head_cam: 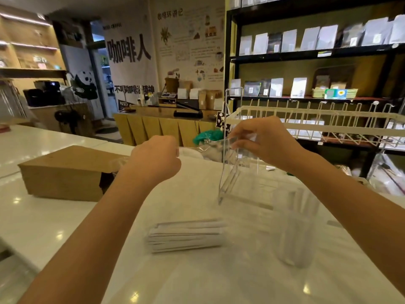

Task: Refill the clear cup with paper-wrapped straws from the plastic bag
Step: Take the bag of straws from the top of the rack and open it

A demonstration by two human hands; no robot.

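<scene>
My two hands hold a clear plastic bag (pixel 211 148) up above the white counter. My left hand (pixel 156 157) is curled in a fist at the bag's left edge. My right hand (pixel 260 140) pinches its right edge. The film hangs down in front of me and hazes what lies below. A stack of paper-wrapped straws (pixel 186 235) lies flat beneath the hands; I cannot tell whether it is inside the bag or on the counter. The clear cup (pixel 295 227) stands upright to the right of the stack, with a few pale straws blurred inside.
A brown cardboard box (pixel 65 172) lies on the counter (pixel 43 227) to the left. A clear acrylic stand (pixel 233 99) rises behind my right hand. A white wire rack (pixel 317 123) and dark shelves of pouches (pixel 306 40) fill the right.
</scene>
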